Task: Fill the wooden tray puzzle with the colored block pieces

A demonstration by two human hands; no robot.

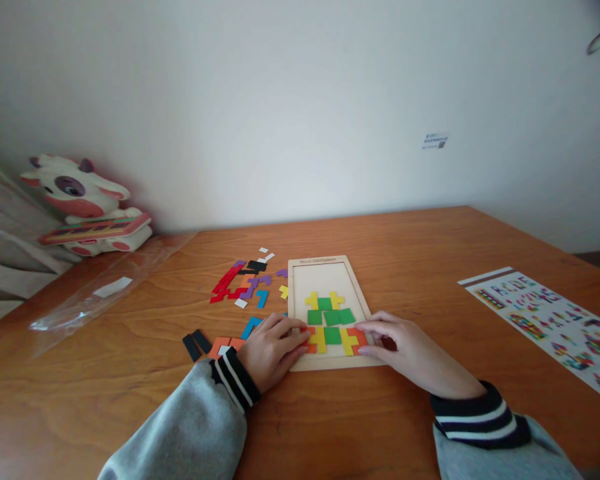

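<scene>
A wooden puzzle tray point(323, 362) lies flat on the table in front of me. Green puzzle pieces point(332, 335) and yellow puzzle pieces point(321, 340) form a pattern inside it. At the tray's right side, my right hand point(397, 340) has thumb and forefinger on either end of an orange puzzle piece point(359, 338). My left hand point(275, 345) reaches over the left rim, its curled fingers on another orange puzzle piece point(311, 340), partly hidden beneath them. Both orange pieces sit against yellow ones.
Loose red pieces point(227, 281), purple, blue and white ones lie left of the tray. Two black pieces point(197, 344) lie nearer my left sleeve. A printed pattern sheet point(540, 327) is at right. A clear plastic bag point(80, 313) and a cow toy point(87, 207) stand far left.
</scene>
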